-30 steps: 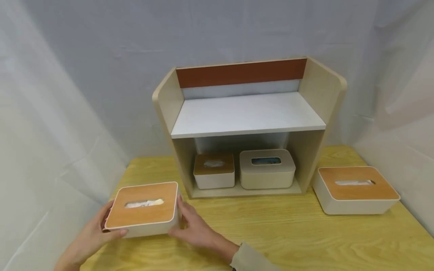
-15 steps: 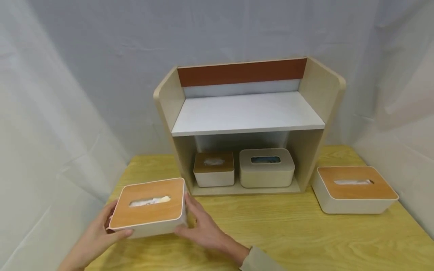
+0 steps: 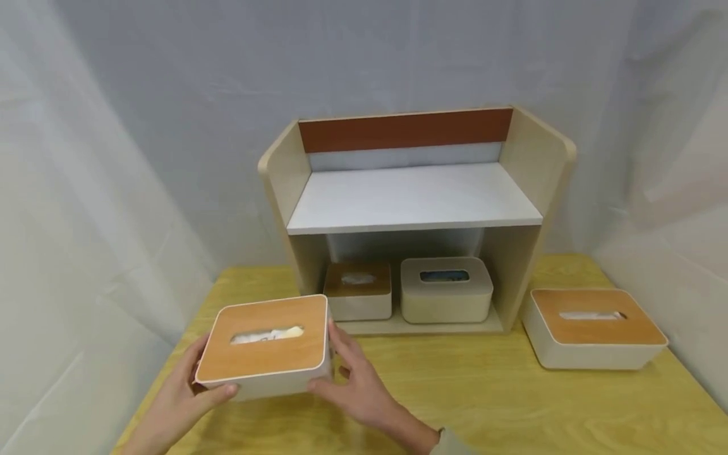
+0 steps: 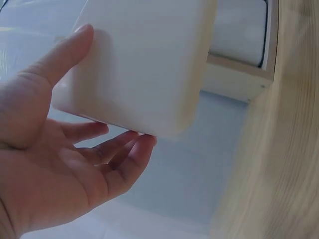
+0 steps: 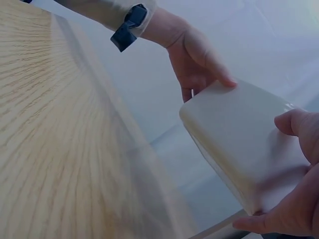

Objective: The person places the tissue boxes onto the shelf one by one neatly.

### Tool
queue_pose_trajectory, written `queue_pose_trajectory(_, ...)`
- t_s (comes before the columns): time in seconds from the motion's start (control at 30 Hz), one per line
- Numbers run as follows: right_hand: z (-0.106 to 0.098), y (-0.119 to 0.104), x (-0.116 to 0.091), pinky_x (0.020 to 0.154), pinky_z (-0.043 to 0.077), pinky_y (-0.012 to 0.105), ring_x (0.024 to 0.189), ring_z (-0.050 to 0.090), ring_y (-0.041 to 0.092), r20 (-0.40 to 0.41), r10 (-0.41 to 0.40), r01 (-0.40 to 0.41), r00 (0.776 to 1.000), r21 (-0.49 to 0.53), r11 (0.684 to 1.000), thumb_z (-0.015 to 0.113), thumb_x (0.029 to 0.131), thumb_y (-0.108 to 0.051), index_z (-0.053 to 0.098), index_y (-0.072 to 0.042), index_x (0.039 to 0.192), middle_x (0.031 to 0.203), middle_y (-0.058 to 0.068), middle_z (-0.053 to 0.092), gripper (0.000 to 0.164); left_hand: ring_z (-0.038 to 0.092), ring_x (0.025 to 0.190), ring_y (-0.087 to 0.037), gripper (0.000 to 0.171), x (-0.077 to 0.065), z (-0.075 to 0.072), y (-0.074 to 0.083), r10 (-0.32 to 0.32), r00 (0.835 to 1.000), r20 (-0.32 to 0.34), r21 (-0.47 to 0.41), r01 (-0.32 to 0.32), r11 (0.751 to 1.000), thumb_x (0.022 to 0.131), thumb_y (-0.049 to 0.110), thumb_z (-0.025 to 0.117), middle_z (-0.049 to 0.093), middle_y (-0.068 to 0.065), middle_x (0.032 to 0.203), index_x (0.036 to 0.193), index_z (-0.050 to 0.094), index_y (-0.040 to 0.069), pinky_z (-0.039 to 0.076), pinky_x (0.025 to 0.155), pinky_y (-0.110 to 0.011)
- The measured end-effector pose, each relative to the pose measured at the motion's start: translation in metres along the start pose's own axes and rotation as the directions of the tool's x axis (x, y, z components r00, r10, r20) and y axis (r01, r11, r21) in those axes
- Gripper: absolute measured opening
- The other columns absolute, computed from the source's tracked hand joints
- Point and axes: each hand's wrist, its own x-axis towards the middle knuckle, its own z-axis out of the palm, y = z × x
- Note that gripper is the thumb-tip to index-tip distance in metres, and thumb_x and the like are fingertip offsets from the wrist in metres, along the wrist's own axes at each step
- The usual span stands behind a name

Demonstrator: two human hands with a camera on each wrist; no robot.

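Observation:
A white tissue box (image 3: 258, 360) with a wood-look lid is held between both hands at the front left, above the table. Its lid faces up, tilted a little, and white tissue shows in the slot. My left hand (image 3: 182, 395) grips the left end, thumb on the front side. At the opposite end, my right hand (image 3: 361, 388) holds the box with its thumb near the front corner. In the left wrist view, the fingertips (image 4: 147, 139) of the left hand press the box's end. The right wrist view shows the box (image 5: 239, 129) clear of the wood-grain surface.
A two-tier shelf (image 3: 415, 196) stands at the back of the table (image 3: 455, 392). Its lower tier holds a small brown-lidded tissue box (image 3: 361, 306) and a cream tissue box (image 3: 446, 306). Another wood-lidded tissue box (image 3: 597, 354) sits right of the shelf.
Both hands have carried the tissue box to the right, so its far right corner now overlaps the shelf's lower left edge in the head view. The other boxes stay put.

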Motion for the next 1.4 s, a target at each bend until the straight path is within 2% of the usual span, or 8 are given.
queue_pose_trajectory(0.13,-0.009,-0.006,-0.003,0.102,0.040,0.063,0.139,0.033,0.036,-0.020,0.001,-0.001,1.000,-0.002,1.000,0.074,0.088,-0.023,0.022,-0.027,0.158,0.161,0.011,0.023,0.087,0.061,0.096,-0.003,0.087,-0.002,0.008,0.010,0.033,0.999,-0.043,0.025,-0.032,0.999,0.084,0.003,0.077,0.050,0.014,0.126,0.156,0.027,0.011,0.055,0.074,-0.024)
queue_pose_trajectory(0.37,-0.024,-0.013,-0.009,0.102,0.043,0.056,0.129,0.042,0.033,-0.040,0.002,-0.002,0.999,-0.009,1.000,0.074,0.089,-0.021,0.023,-0.029,0.158,0.157,0.013,0.028,0.086,0.062,0.093,-0.009,0.085,0.001,0.019,0.031,-0.017,0.999,-0.049,0.033,0.019,0.999,0.085,0.012,0.079,0.056,-0.012,0.128,0.155,0.030,0.018,0.055,0.074,-0.026)
queue_pose_trajectory(0.57,-0.040,-0.023,-0.019,0.102,0.046,0.053,0.125,0.046,0.035,-0.071,0.009,-0.010,0.997,-0.008,1.000,0.075,0.088,-0.013,0.022,-0.030,0.158,0.154,0.015,0.030,0.089,0.060,0.095,-0.014,0.088,0.004,0.032,0.050,-0.050,0.998,-0.040,0.031,0.051,0.998,0.086,0.022,0.080,0.055,-0.011,0.134,0.157,0.028,0.026,0.053,0.077,-0.027)
queue_pose_trajectory(0.8,-0.051,-0.031,-0.025,0.101,0.047,0.051,0.128,0.047,0.039,-0.086,0.019,-0.022,0.996,-0.038,0.999,0.074,0.089,-0.014,0.021,-0.031,0.159,0.148,0.016,0.036,0.089,0.058,0.096,-0.014,0.084,0.006,0.042,0.062,0.006,0.997,-0.072,0.040,-0.003,0.999,0.086,0.021,0.079,0.055,-0.008,0.134,0.155,0.032,0.028,0.054,0.076,-0.028)
queue_pose_trajectory(0.97,-0.059,-0.039,-0.027,0.102,0.047,0.050,0.129,0.046,0.040,-0.109,0.033,-0.038,0.994,-0.049,0.998,0.075,0.089,-0.014,0.022,-0.030,0.159,0.152,0.016,0.033,0.089,0.059,0.092,-0.013,0.084,0.008,0.049,0.068,0.050,0.994,-0.095,0.076,-0.043,0.996,0.085,0.022,0.080,0.062,-0.005,0.127,0.155,0.033,0.025,0.053,0.076,-0.026)
queue_pose_trajectory(1.13,-0.069,-0.046,-0.029,0.104,0.044,0.052,0.131,0.045,0.038,-0.155,0.028,-0.042,0.988,-0.087,0.995,0.075,0.088,-0.013,0.022,-0.028,0.159,0.153,0.017,0.032,0.090,0.060,0.091,-0.015,0.084,0.015,0.056,0.077,0.087,0.991,-0.098,0.058,-0.081,0.995,0.085,0.023,0.080,0.062,-0.001,0.126,0.155,0.034,0.028,0.053,0.075,-0.027)
queue_pose_trajectory(1.27,-0.077,-0.052,-0.031,0.108,0.038,0.058,0.139,0.037,0.039,-0.183,0.005,-0.026,0.983,-0.115,0.993,0.075,0.088,-0.013,0.023,-0.024,0.159,0.156,0.018,0.029,0.089,0.059,0.093,-0.015,0.081,0.022,0.061,0.085,0.112,0.989,-0.102,0.035,-0.108,0.993,0.085,0.022,0.080,0.061,0.001,0.128,0.153,0.037,0.029,0.051,0.076,-0.027)
queue_pose_trajectory(1.4,-0.085,-0.057,-0.032,0.109,0.035,0.058,0.143,0.030,0.038,-0.186,-0.061,0.040,0.981,-0.115,0.993,0.074,0.088,-0.009,0.023,-0.021,0.159,0.161,0.014,0.024,0.088,0.058,0.096,-0.015,0.079,0.027,0.066,0.093,0.132,0.985,-0.108,0.025,-0.130,0.991,0.086,0.022,0.079,0.060,0.000,0.132,0.153,0.038,0.027,0.050,0.077,-0.027)
